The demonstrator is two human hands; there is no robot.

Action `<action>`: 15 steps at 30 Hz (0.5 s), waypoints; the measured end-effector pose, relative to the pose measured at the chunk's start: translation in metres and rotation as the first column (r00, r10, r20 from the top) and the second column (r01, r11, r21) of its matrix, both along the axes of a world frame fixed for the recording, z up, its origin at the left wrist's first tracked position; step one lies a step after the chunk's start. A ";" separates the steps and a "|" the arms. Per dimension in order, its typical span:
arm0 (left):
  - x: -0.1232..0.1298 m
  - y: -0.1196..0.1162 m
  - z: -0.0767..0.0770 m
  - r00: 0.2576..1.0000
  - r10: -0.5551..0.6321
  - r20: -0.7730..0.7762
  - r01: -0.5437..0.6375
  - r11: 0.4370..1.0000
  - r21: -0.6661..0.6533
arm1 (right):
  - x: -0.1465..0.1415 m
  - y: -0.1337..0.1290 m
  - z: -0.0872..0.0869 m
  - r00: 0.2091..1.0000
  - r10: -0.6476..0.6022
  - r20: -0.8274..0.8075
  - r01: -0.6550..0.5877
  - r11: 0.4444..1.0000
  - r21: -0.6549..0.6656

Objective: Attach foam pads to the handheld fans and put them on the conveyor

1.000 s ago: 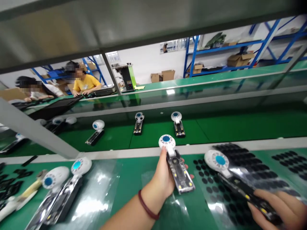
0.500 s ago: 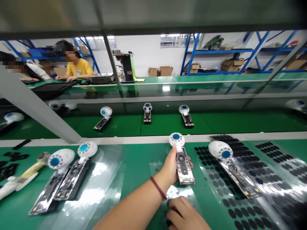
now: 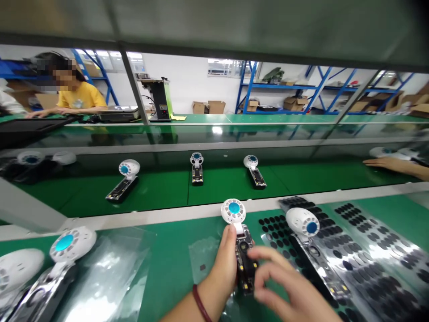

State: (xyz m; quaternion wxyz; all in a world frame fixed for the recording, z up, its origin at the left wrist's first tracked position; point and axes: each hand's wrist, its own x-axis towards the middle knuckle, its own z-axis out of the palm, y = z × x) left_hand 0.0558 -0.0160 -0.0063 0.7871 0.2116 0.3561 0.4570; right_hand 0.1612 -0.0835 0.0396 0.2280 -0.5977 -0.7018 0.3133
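Observation:
My left hand [image 3: 226,259], a dark red band at its wrist, is closed around a handheld device [image 3: 247,250]. This device has a white round vented head with a blue disc, and a dark body under a clear cover. My right hand [image 3: 281,281] has its fingers apart. Its index fingertip reaches the front of the body, perhaps touching it; nothing shows between finger and thumb. Just right, a similar device [image 3: 320,264] lies on sheets of round black stickers [image 3: 355,250]. Two more devices, one of them [image 3: 63,259] with its blue disc showing, lie at the left.
Clear plastic sheets [image 3: 110,273] cover part of the green table. Beyond a pale rail [image 3: 174,208], several devices lie on a green conveyor [image 3: 221,188]. At far right another person's hand [image 3: 392,164] is over the conveyor. A person in yellow [image 3: 82,96] sits across. A shelf [image 3: 208,27] hangs overhead.
My right hand has risen from the table to the device in my left hand. The device is lower and further left in view. Another person's hand has appeared at far right.

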 end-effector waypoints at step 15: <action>-0.007 -0.004 0.001 0.966 -0.061 -0.252 0.118 0.969 0.216 | -0.001 0.047 0.026 0.988 -0.138 -0.072 0.121 0.973 -0.199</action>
